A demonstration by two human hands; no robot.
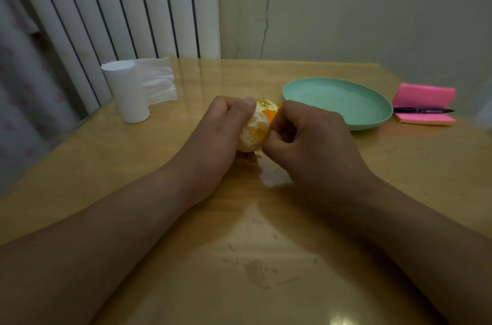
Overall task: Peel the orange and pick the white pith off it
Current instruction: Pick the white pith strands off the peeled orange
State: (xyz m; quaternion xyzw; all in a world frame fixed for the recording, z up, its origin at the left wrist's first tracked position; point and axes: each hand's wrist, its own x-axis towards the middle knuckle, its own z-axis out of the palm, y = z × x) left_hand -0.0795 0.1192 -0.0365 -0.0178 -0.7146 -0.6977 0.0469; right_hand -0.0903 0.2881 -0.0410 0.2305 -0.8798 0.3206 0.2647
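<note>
Single head view, looking forward and down, close over table (pixel 159 165)

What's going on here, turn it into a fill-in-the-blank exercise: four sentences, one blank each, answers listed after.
1. The left hand grips the mostly ____ orange while the right hand pinches a strip of peel.
2. The black pen lies on ____ sticky notes.
3. The green plate has ____ on it.
4. The paper roll stands ____ on the table.
Missing words: peeled; pink; nothing; upright.
</note>
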